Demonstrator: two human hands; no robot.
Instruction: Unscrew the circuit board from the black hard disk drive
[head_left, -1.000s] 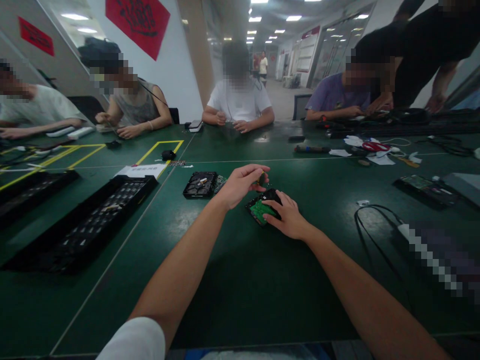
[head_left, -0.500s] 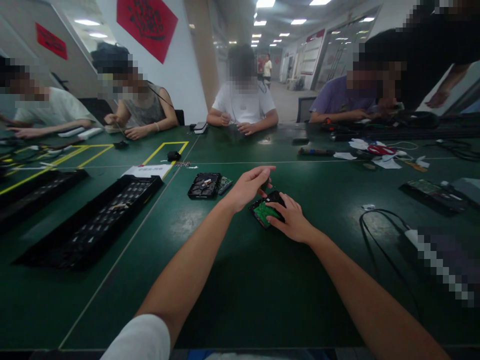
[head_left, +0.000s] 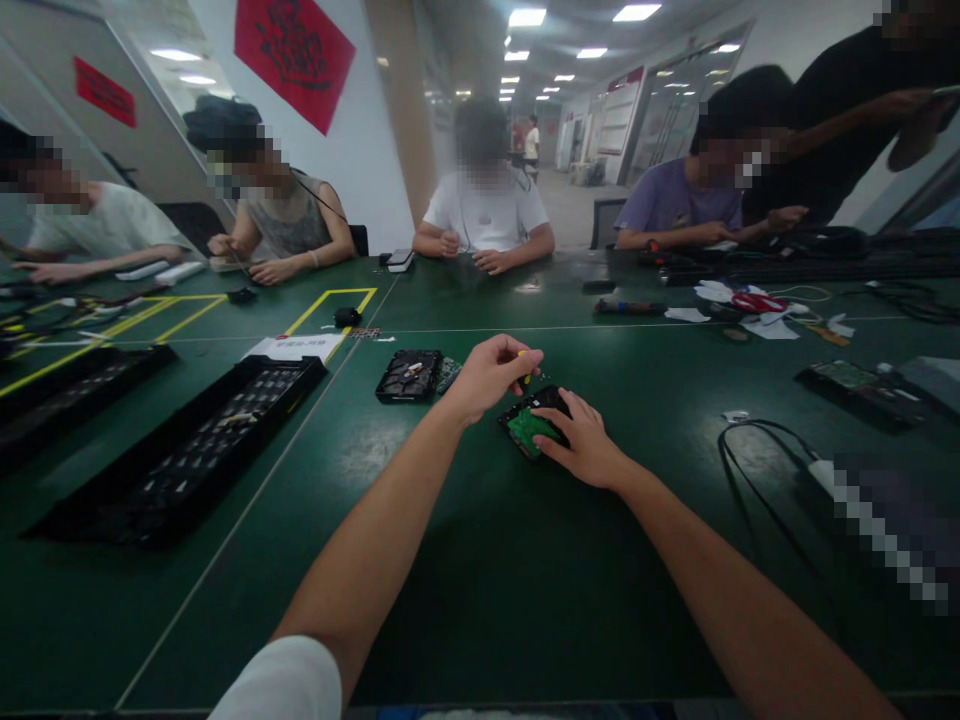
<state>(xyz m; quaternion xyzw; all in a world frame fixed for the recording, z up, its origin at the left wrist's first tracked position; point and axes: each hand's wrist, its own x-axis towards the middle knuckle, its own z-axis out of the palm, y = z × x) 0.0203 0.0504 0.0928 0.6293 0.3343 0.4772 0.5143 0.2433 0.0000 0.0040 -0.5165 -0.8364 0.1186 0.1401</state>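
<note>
A hard drive (head_left: 528,432) with a green circuit board facing up lies tilted on the table in front of me. My right hand (head_left: 576,428) steadies it, thumb near the board and fingers over the far edge. Just above the drive's far left corner, my left hand (head_left: 496,374) is closed around a small yellow-handled screwdriver (head_left: 525,381), mostly hidden by the fingers. Left of that hand sits another black drive (head_left: 409,375), with a loose circuit board (head_left: 448,374) beside it, partly covered by the hand.
Long black trays (head_left: 187,440) with small parts stand at left, by a white paper label (head_left: 294,347). On the right are a circuit-board device (head_left: 859,388), a black cable (head_left: 724,465), and scraps of paper (head_left: 771,327). Several people sit across the green table (head_left: 480,600).
My left fingers have curled from extended to a closed grip, and the yellow handle now shows. My right hand and the hard drive stay in place.
</note>
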